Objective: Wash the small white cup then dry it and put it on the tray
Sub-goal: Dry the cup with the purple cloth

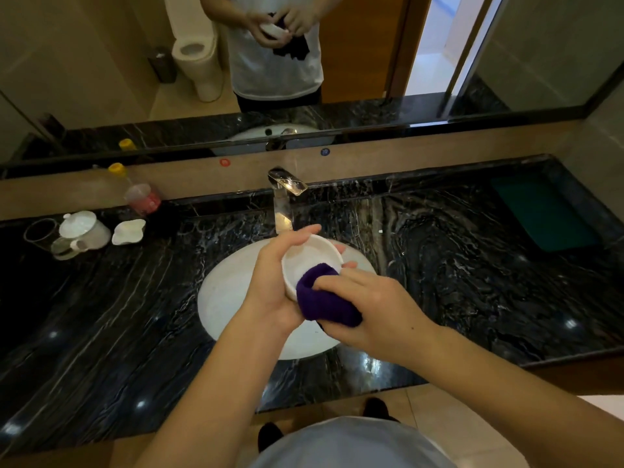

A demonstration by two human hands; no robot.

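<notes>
My left hand [275, 285] grips the small white cup [309, 256] from its left side, holding it above the white sink basin [229, 298]. My right hand [371, 305] holds a dark purple cloth [324, 295], bunched and pressed over the cup's near rim and into its inside. The cup's mouth faces up and toward me. A dark green tray [543, 214] lies on the black marble counter at the far right.
A chrome faucet [285, 194] stands behind the basin with no water running. At the left of the counter sit a white lidded teapot [84, 229], a white pitcher [129, 231], a glass [40, 233] and a yellow-capped bottle [135, 190]. A mirror runs along the back.
</notes>
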